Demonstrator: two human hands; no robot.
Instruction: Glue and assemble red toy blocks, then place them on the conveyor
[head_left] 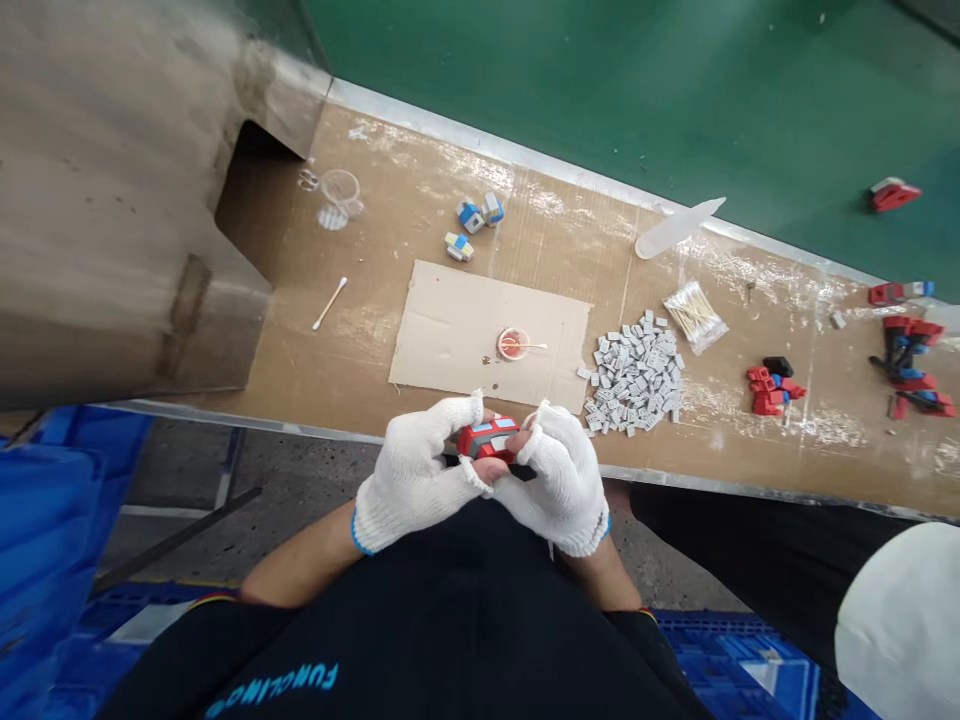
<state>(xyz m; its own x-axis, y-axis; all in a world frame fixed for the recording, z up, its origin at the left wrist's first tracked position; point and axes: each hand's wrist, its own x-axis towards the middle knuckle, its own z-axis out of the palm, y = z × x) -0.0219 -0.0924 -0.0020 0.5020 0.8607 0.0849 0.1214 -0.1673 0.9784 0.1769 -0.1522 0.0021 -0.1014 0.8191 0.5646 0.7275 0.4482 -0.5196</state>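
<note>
Both my hands, in white knitted gloves with bare fingertips, hold one small red toy car (487, 437) with light blue windows and grey parts. My left hand (421, 474) grips its left end, and my right hand (556, 478) pinches the right end. The car is just over the table's near edge, its underside hidden by my fingers. Beyond it lies a beige cardboard sheet (450, 330). On this sheet stands a small round cup (501, 350) of reddish liquid, with a cotton swab (534, 346) resting across it.
A heap of small grey pieces (634, 375) lies right of the sheet, near a bag of cotton swabs (695, 316). Blue-and-white toy parts (470, 216) sit behind. Red toy parts (772, 388) lie farther right. A metal housing (135, 220) stands left; a white-capped person (900, 620) is at right.
</note>
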